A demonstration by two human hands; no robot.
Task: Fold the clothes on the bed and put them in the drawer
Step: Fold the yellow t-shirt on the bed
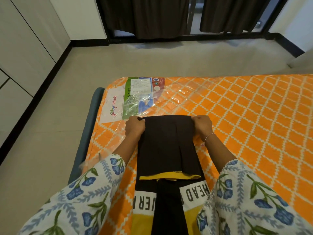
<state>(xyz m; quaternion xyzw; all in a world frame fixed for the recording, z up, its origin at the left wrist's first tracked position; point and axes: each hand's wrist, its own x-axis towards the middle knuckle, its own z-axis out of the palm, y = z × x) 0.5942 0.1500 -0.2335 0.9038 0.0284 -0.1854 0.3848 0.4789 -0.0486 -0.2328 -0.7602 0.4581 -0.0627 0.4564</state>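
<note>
A dark brown garment [167, 143] with yellow and white lettered panels lies lengthwise on the orange patterned mattress [245, 116]. Its sides are folded inward into a narrow strip, and a yellow-edged flap shows near me. My left hand [135, 127] pinches the far left corner of the garment. My right hand [202, 125] pinches the far right corner. Both hands hold the far edge taut, low over the mattress. The garment's near end runs out of view between my floral sleeves.
The mattress is wrapped in clear plastic with a printed label [130, 99] at its far left corner. A blue bed frame edge [89, 126] runs along the left. White cabinet fronts [22, 53] line the left wall. Dark curtains [152, 16] hang beyond the tiled floor.
</note>
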